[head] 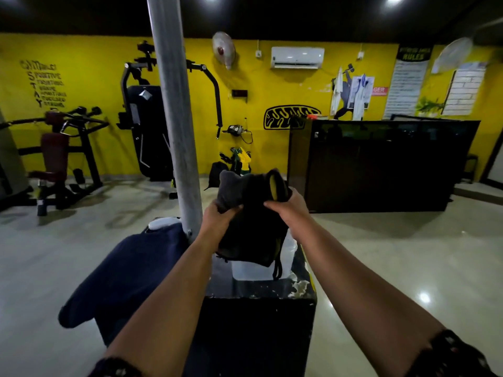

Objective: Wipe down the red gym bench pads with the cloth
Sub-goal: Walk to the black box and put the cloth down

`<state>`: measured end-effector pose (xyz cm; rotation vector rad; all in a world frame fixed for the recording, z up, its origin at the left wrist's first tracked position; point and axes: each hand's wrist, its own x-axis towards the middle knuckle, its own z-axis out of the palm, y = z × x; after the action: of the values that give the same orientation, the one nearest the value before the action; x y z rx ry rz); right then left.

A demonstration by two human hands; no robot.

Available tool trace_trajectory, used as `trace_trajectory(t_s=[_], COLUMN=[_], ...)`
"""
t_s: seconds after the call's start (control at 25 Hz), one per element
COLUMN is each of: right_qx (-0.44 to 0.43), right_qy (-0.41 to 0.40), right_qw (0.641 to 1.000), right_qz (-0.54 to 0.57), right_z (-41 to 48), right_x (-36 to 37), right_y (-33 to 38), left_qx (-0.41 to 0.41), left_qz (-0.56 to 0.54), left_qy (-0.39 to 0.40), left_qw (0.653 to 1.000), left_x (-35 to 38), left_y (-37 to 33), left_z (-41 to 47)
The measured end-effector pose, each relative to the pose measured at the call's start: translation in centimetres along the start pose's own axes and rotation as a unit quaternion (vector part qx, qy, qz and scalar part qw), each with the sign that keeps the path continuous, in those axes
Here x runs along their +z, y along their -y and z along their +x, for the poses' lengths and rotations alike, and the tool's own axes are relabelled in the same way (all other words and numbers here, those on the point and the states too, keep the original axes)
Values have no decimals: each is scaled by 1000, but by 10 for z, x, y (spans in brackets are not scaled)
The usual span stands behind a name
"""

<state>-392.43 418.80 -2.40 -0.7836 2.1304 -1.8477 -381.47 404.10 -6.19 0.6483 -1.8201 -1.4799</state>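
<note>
Dark patterned sleeve cuffs [451,355] sit at the bottom edge, and 2 bare forearms reach forward from them over a black box-shaped desk [258,322] with a chipped top edge.

Both hands meet above the far end of that desk and grip 1 dark cloth [251,210] between them. The left hand [217,217] has its fingers curled into the cloth's left side. The right hand [284,206] pinches the right side, where a fold shows a yellow lining. The cloth bunches up above the knuckles and hangs down below the wrists, a dark loop with a yellow edge dangling at its lower right. Its hanging part covers the top of a white container [250,269] standing on the desk; whether the 2 touch cannot be told.

A dark blue garment [122,276] is draped over the desk's left side, and a grey pole [174,118] rises just beside the left wrist.

The red pads [54,151] belong to a black-framed gym machine far off to the left, against the yellow wall [258,85], well apart from the hands and the cloth. A glossy floor [381,254] lies between, and a black counter [381,164] stands at the right.
</note>
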Motion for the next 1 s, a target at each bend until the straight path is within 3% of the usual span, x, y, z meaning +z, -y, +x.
trace_trajectory(t_s=[0.12,0.28,0.48,0.56,0.68,0.84,0.92,1.0], right_qx=[-13,-45,-87,-63,-55,-130,-143,-127], right_qy=[-78,-92,-57,-18,-12,5,79,167], right_qw=[994,985,967,963,981,982,978,970], right_qz=[-77,-139,-233,-261,-183,-135,-131,-120], right_z=[17,39,74,87,95,87,84,87], right_x=[5,6,4,7,10,9,10,7], right_y=[1,4,10,11,8,3,2,-1], left_qx=[51,-11,76,59,-49,-142,-144,-114], left_qz=[178,109,267,221,23,-209,-272,-291], left_qy=[-63,-35,16,6,5,44,79,66], left_qw=[981,993,961,973,999,967,948,948], left_x=[1,19,48,62,80,91,89,89], left_y=[-4,-18,-26,-25,-24,-32,-33,-29], left_z=[18,37,55,65,74,70,73,81])
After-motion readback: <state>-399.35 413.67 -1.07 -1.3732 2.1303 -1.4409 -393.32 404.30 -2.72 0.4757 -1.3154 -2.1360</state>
